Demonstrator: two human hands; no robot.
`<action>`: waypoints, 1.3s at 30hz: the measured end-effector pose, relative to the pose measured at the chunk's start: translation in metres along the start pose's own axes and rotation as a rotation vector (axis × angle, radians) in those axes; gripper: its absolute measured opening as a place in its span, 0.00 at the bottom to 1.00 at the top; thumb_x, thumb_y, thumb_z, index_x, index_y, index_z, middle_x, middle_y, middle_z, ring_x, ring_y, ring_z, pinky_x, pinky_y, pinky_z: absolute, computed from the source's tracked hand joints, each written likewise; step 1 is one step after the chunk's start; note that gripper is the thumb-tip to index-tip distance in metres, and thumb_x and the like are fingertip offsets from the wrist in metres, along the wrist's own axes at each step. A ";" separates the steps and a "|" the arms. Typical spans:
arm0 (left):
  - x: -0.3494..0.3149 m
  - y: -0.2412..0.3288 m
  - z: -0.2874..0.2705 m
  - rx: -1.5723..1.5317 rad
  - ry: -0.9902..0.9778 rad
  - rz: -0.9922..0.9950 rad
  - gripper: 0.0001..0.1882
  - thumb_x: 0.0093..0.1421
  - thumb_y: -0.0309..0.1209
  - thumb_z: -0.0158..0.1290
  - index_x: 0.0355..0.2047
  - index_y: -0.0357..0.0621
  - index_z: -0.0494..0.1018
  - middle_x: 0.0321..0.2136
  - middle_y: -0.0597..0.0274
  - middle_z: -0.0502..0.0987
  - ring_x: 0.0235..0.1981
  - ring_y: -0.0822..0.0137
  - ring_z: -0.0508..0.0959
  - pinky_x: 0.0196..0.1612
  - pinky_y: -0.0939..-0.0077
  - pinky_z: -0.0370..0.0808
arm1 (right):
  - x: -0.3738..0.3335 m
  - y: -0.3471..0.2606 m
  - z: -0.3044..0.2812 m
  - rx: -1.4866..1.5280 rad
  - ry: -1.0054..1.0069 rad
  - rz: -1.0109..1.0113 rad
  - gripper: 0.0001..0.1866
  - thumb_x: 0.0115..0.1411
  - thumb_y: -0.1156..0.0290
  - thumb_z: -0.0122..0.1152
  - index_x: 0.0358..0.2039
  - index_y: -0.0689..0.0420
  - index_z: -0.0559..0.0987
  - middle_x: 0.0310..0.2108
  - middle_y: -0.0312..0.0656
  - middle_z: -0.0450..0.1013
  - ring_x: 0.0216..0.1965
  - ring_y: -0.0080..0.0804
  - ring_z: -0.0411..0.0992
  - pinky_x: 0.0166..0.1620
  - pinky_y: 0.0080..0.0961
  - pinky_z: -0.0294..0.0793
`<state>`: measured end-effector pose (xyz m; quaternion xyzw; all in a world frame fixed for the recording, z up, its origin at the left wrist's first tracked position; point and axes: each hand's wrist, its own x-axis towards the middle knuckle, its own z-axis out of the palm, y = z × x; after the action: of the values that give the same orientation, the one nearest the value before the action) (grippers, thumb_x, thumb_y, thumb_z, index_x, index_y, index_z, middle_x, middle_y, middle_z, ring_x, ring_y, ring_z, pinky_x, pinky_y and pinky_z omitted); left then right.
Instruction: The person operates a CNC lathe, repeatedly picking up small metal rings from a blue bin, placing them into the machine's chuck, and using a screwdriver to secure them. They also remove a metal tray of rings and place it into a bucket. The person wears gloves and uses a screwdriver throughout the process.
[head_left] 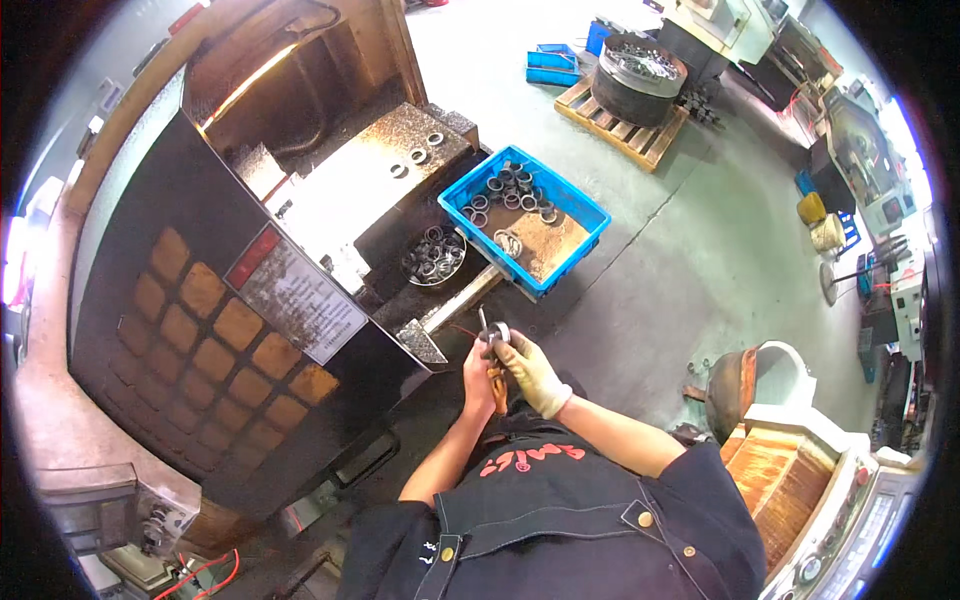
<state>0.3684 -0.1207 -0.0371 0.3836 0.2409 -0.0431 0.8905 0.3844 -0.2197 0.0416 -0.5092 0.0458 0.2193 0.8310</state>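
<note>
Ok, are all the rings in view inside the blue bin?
No, three rings lie spaced out on the machine's ledge, outside the blue bin.

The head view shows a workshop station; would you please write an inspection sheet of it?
Surface: machine ledge stained, three metal rings on it.
Job's things: metal ring and orange-handled tool at the hands; blue crate holding more rings.
Clutter: round bowl heaped with metal pieces, left of the crate.
Hands: gloved right hand holds the ring; left hand is against the tool, grip unclear.
Cables: red cable loops at lower left.
Surroundings: round bin of metal parts on a wooden pallet.
</note>
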 end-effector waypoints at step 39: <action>0.011 -0.014 0.049 0.950 0.735 0.463 0.12 0.50 0.19 0.46 0.37 0.38 0.65 0.29 0.56 0.71 0.33 0.61 0.74 0.39 0.71 0.69 | 0.366 0.090 -0.027 -1.202 -0.055 0.083 0.16 0.53 0.68 0.51 0.41 0.62 0.73 0.49 0.60 0.64 0.50 0.53 0.65 0.53 0.38 0.64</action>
<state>0.3938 -0.1641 -0.0229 0.7679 0.3958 0.1825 0.4694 0.6808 -0.0916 -0.1556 -0.8817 -0.0877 0.2521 0.3891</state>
